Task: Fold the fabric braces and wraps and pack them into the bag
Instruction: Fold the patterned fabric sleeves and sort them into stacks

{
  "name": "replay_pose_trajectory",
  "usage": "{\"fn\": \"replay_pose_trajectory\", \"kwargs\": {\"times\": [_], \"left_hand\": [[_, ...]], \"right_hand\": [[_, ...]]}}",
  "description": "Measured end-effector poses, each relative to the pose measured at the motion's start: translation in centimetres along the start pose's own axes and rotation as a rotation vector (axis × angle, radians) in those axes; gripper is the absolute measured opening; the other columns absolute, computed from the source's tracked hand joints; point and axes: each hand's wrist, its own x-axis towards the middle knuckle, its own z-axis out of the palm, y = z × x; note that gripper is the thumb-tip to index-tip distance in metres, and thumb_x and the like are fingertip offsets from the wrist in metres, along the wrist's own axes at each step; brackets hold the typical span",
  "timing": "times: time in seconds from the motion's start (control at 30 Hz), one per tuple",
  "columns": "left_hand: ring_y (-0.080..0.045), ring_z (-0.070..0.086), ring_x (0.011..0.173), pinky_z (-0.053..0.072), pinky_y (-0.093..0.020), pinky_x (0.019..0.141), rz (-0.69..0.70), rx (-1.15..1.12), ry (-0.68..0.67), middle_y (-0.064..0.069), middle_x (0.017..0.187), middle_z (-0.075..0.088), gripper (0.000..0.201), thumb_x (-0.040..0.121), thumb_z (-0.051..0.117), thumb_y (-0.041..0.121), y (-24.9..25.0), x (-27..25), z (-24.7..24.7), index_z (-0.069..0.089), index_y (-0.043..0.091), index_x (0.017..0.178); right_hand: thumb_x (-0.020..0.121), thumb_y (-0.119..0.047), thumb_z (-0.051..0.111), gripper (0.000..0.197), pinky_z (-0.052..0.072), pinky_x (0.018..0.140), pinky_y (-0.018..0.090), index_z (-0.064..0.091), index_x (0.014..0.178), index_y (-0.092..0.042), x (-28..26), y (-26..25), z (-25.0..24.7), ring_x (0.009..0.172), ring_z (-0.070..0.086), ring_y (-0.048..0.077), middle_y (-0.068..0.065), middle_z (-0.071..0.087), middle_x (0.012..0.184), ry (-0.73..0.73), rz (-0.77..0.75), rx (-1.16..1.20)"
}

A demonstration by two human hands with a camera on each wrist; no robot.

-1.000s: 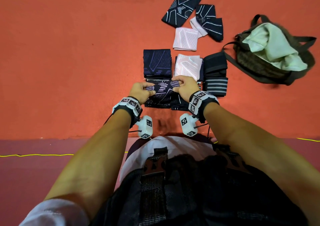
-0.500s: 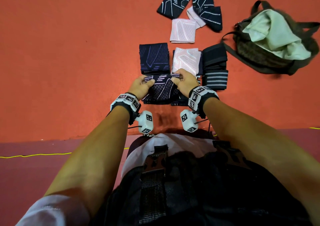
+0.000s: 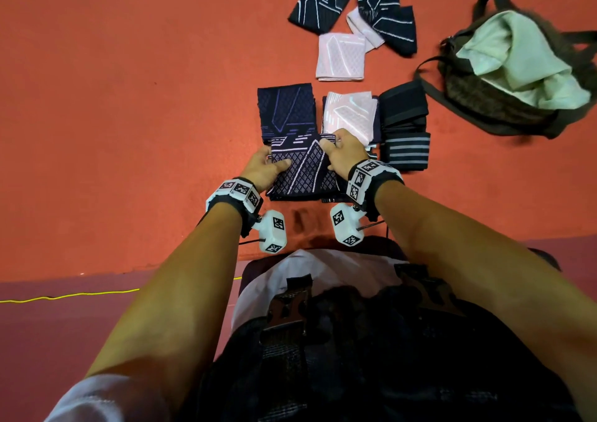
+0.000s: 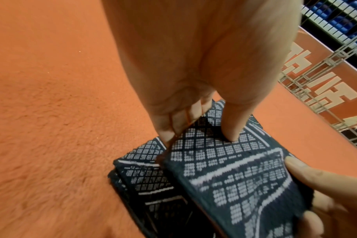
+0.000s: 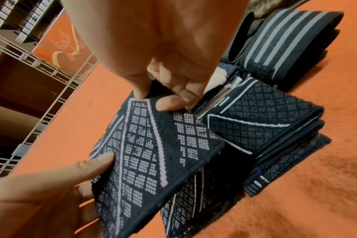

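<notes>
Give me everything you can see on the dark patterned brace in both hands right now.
The dark patterned brace is navy knit fabric with pale dotted diamond grids and thin pale lines. It looks folded flat and is held tilted just above a stack of similar folded braces on the orange floor. The left hand pinches its left edge, thumb on top; the right hand pinches its far right corner. Nothing else visibly touches it.

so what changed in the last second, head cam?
The dark patterned brace, bunched up between both hands a second ago, now lies spread flat and folded over the pile in front of the person. Left hand and right hand still pinch its side edges; neither let go. The folded stacks behind it, the loose braces further back and the bag stay as they were.
</notes>
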Motion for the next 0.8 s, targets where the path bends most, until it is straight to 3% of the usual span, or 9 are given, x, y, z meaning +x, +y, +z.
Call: {"fn": "replay_pose_trajectory", "kwargs": {"times": [0.07,0.17,0.23,0.3,0.43,0.53,0.6,0.7,0.8], "left_hand": [[-0.019,0.066,0.085,0.056,-0.037,0.079,-0.033,0.018,0.039,-0.003,0.099,0.064,0.019,0.097,0.059,0.005,-0.1,0.6,-0.2,0.05,0.019,0.106],[-0.026,0.063,0.093,0.054,-0.045,0.09,-0.082,0.051,0.112,-0.006,0.101,0.063,0.019,0.097,0.06,0.008,-1.1,2.0,-0.4,0.046,0.018,0.106],[-0.028,0.062,0.096,0.055,-0.049,0.093,-0.103,0.074,0.15,-0.01,0.106,0.062,0.023,0.097,0.061,0.011,-2.2,3.0,-0.6,0.041,0.015,0.108],[-0.028,0.06,0.095,0.054,-0.048,0.092,-0.097,0.077,0.168,-0.005,0.097,0.059,0.027,0.098,0.059,0.008,-2.8,3.4,-0.6,0.035,0.013,0.108],[-0.026,0.058,0.089,0.057,-0.042,0.08,-0.09,0.109,0.192,-0.006,0.095,0.054,0.039,0.091,0.061,-0.005,-3.6,4.8,-1.1,0.031,0.013,0.106],[-0.017,0.058,0.073,0.052,-0.022,0.055,-0.113,0.163,0.156,-0.005,0.091,0.054,0.04,0.088,0.059,-0.013,-4.2,5.8,-1.8,0.037,0.016,0.102],[-0.01,0.054,0.068,0.046,-0.012,0.049,-0.12,0.23,0.134,-0.001,0.088,0.053,0.034,0.09,0.061,-0.01,-4.2,6.2,-2.1,0.044,0.014,0.105],[-0.008,0.054,0.072,0.046,-0.007,0.056,-0.125,0.241,0.088,-0.001,0.09,0.055,0.028,0.091,0.063,-0.006,-4.3,7.1,-2.4,0.049,0.011,0.109],[-0.021,0.065,0.09,0.056,-0.024,0.08,-0.144,0.318,0.081,-0.007,0.108,0.062,0.023,0.085,0.074,0.006,-4.5,8.0,-2.8,0.062,0.018,0.1]], "right_hand": [[0.099,-0.036,0.055,0.027,0.052,0.056,0.021,0.038,0.084,-0.02,0.3,-0.1,0.2,0.074,0.07,0.025,0.006,0.058,0.088,-0.003,0.026,-0.02],[0.098,-0.031,0.057,0.023,0.061,0.069,0.038,0.039,0.103,-0.016,0.9,0.1,0.7,0.07,0.072,0.026,0.007,0.064,0.098,0.0,0.05,-0.033],[0.096,-0.022,0.058,0.021,0.06,0.074,0.046,0.039,0.104,-0.016,1.6,0.6,1.3,0.072,0.071,0.028,0.003,0.059,0.089,-0.006,0.044,-0.084],[0.091,-0.018,0.059,0.02,0.059,0.077,0.049,0.042,0.101,-0.018,2.2,1.2,1.9,0.078,0.07,0.031,0.003,0.058,0.085,-0.026,0.027,-0.164],[0.085,-0.009,0.056,0.024,0.056,0.082,0.049,0.049,0.107,-0.012,3.0,2.0,3.0,0.085,0.067,0.034,0.01,0.062,0.092,-0.085,0.038,-0.226],[0.086,-0.008,0.055,0.03,0.054,0.086,0.043,0.046,0.114,-0.009,3.4,1.9,3.6,0.091,0.064,0.034,0.014,0.064,0.1,-0.125,0.041,-0.327],[0.087,-0.009,0.055,0.03,0.052,0.085,0.035,0.046,0.115,-0.008,3.7,1.9,4.0,0.093,0.063,0.032,0.016,0.065,0.104,-0.15,0.033,-0.399],[0.088,-0.01,0.056,0.026,0.048,0.089,0.032,0.051,0.114,-0.011,4.0,1.9,4.6,0.098,0.06,0.034,0.015,0.056,0.118,-0.196,-0.007,-0.514],[0.09,-0.012,0.054,0.022,0.049,0.095,0.035,0.058,0.111,-0.014,4.3,1.9,5.0,0.098,0.06,0.033,0.013,0.043,0.127,-0.213,-0.045,-0.599]]}}
